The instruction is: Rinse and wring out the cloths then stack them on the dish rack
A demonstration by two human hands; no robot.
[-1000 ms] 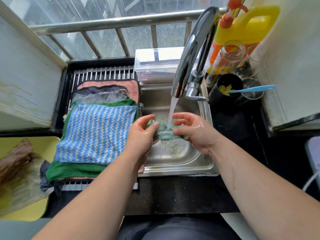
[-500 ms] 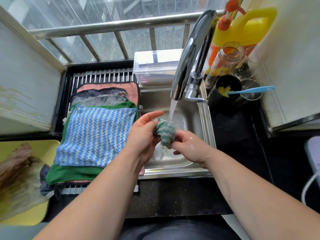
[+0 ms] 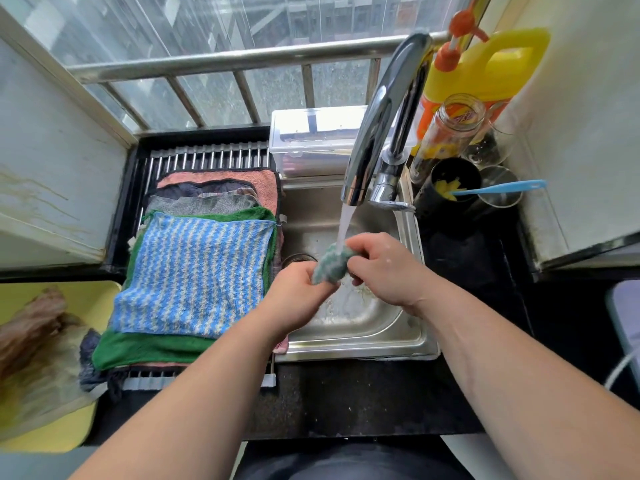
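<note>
Hands, two: the left hand (image 3: pixel 298 296) and right hand (image 3: pixel 384 268) each grip one end of a single bunched green-and-white cloth (image 3: pixel 330 266), held under the tap (image 3: pixel 377 126) stream above the sink (image 3: pixel 381 341). Beside it, five stacked cloths (image 3: pixel 149 351) lie on the dish rack (image 3: pixel 207 157), with one blue-striped cloth (image 3: pixel 194 271) topmost.

Dish rack (image 3: pixel 207 155) left of sink (image 3: pixel 381 348), stacked cloths (image 3: pixel 194 271) on it. Box (image 3: pixel 311 133) behind sink, faucet (image 3: pixel 377 133) at its right, jug (image 3: pixel 485 71) farther right. Wadded cloth (image 3: pixel 330 266) between left hand (image 3: pixel 298 296) and right hand (image 3: pixel 384 268), over sink. Tray (image 3: pixel 100 296) far left; heap (image 3: pixel 38 341) on it, perhaps cloths.
</note>
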